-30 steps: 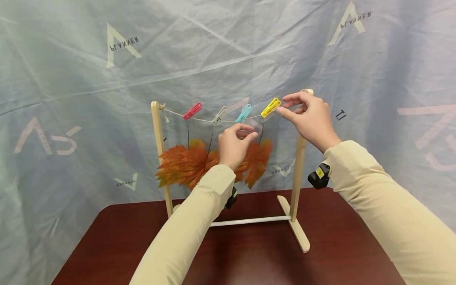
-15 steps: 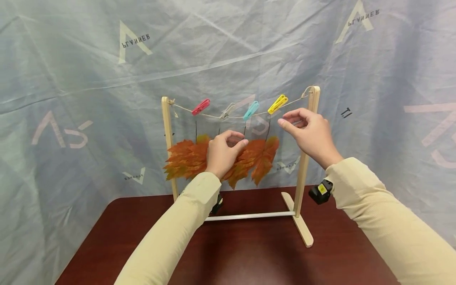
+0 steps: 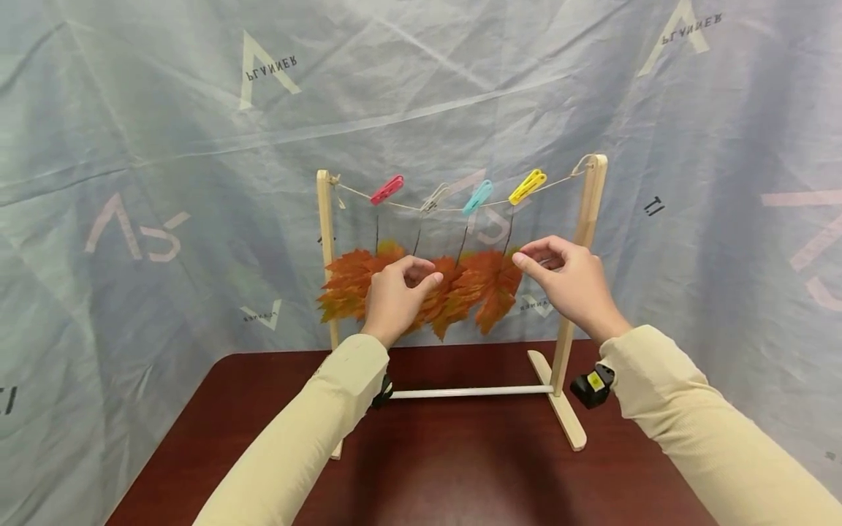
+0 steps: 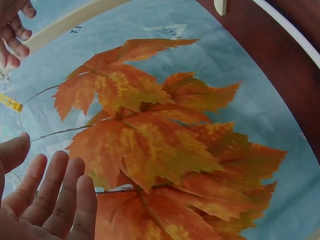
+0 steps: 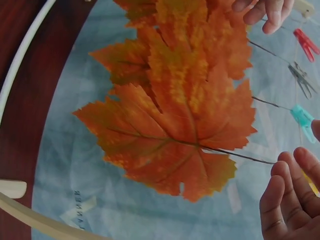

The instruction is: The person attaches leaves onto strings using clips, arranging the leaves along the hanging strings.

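Several orange maple leaves (image 3: 487, 281) hang by dark stems from a string (image 3: 408, 207) between two wooden posts. Along the string sit a red clothespin (image 3: 387, 189), a grey clothespin (image 3: 434, 198), a light blue clothespin (image 3: 477, 197) and a yellow clothespin (image 3: 528, 187). My left hand (image 3: 397, 298) is in front of the leaves, its fingers loosely bent around nothing. To the right, my right hand (image 3: 569, 281) is beside the rightmost leaf, below the yellow clothespin, also holding nothing. In the right wrist view the fingers (image 5: 287, 200) appear near the end of a leaf stem.
The wooden frame stands on a dark red table (image 3: 454, 453), with a white crossbar (image 3: 473, 392) low between its posts. A foot (image 3: 559, 409) of the frame lies at the right. A grey printed cloth (image 3: 164, 109) hangs behind.
My right hand has left the yellow clothespin and dropped below it. My left hand has moved down and left from the string, away from the light blue clothespin. The view has shifted slightly.
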`<state>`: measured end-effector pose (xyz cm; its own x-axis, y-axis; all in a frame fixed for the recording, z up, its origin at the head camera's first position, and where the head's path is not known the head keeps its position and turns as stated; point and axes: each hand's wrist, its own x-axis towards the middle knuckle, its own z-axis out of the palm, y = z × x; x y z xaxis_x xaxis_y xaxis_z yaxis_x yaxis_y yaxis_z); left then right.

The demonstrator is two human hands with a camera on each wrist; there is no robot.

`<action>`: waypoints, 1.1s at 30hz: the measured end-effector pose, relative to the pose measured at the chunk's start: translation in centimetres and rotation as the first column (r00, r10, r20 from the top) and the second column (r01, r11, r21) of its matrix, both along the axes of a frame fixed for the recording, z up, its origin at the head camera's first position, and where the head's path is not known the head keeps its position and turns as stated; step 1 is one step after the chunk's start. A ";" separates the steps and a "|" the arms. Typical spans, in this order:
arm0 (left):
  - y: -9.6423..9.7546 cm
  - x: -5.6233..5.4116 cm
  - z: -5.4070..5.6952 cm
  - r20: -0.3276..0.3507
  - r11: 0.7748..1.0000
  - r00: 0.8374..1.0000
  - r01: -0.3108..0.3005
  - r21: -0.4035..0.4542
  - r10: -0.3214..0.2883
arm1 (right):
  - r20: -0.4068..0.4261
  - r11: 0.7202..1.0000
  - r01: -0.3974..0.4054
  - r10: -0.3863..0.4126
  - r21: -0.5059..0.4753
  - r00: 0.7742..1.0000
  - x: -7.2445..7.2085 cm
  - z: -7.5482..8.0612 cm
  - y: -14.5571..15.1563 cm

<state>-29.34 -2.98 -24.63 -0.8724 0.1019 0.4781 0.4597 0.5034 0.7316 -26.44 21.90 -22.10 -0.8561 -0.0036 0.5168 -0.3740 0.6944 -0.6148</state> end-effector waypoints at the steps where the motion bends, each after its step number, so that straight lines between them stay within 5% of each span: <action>1: -0.1 0.1 -0.1 0.002 1.000 1.000 -0.003 -0.004 0.003 | 0.007 1.000 -0.002 0.001 0.001 1.000 0.0 -0.2 0.1; 16: -2.4 1.5 -3.8 0.019 0.997 0.999 -0.041 -0.071 0.042 | 0.115 0.995 -0.015 0.003 0.097 0.993 1.8 -4.9 -0.1; 23: -3.1 2.4 -5.2 -0.013 0.961 0.989 -0.148 -0.232 0.149 | 0.113 0.988 -0.036 0.019 0.151 0.993 2.4 -7.1 -0.7; 33: -3.0 3.0 -7.7 -0.070 0.916 0.979 -0.202 -0.347 0.189 | 0.078 0.970 -0.015 -0.003 0.241 0.997 3.2 -9.7 -1.8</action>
